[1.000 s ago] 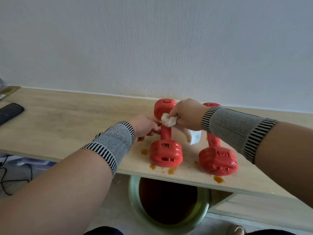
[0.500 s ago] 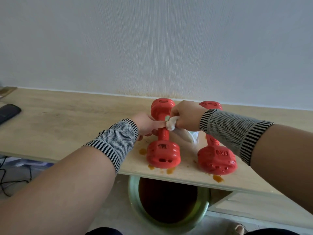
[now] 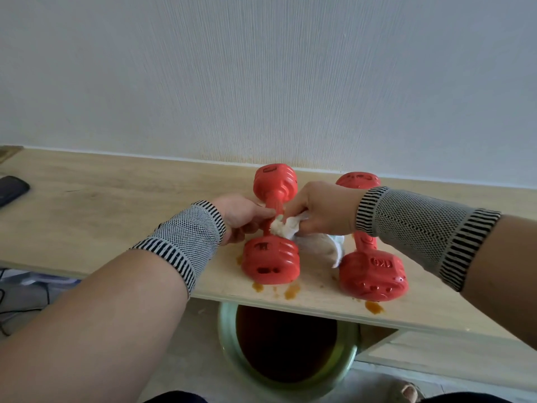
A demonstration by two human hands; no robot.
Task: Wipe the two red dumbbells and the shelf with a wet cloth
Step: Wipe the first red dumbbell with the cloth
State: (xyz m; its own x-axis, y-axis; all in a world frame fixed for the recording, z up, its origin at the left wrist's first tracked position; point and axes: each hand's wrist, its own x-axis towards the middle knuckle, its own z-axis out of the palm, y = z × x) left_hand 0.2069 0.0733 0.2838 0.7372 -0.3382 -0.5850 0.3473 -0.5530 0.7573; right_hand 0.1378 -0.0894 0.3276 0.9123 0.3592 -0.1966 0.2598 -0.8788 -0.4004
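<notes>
Basin (image 3: 229, 338) under shelf (image 3: 116, 205) holds brown liquid (image 3: 284, 344).

A green basin (image 3: 226, 338) of brown water sits below; a dark remote (image 3: 11, 189) lies far left.

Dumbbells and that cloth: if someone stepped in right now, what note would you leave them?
Left hand steadies the left dumbbell by its handle.
Right hand grips the cloth, pressed against that handle.
Right dumbbell lies beside it on the shelf.
Done: hard to tell; left handle is mid-wipe.
Left: right dumbbell, then the orange stains along the shelf's front edge.
</notes>
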